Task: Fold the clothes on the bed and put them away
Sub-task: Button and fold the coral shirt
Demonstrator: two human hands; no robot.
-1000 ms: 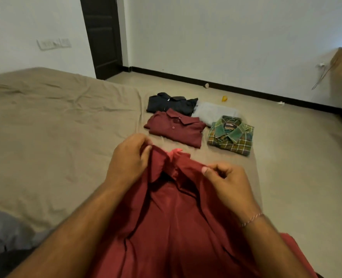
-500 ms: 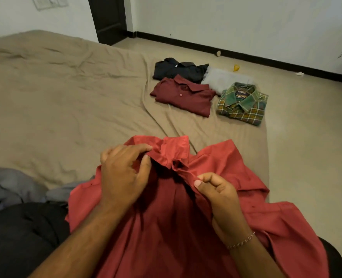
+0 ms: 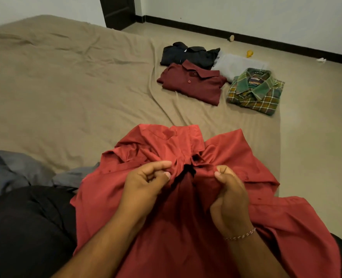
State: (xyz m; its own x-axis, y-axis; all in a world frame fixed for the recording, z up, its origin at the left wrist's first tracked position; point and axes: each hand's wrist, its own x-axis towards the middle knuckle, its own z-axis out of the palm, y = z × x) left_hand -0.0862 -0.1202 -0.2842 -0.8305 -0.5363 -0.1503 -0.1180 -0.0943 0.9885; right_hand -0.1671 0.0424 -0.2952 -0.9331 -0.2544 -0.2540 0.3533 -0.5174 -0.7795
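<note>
Both hands have slid down from the collar: left hand and right hand each pinch the red shirt, a light, limp cloth, best gripped along the placket edges.

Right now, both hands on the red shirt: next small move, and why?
Probably join the front edges at the neck. The left hand and right hand each pinch the red shirt beside its open, bunched placket, so it seems unready to fold like the maroon polo.
</note>
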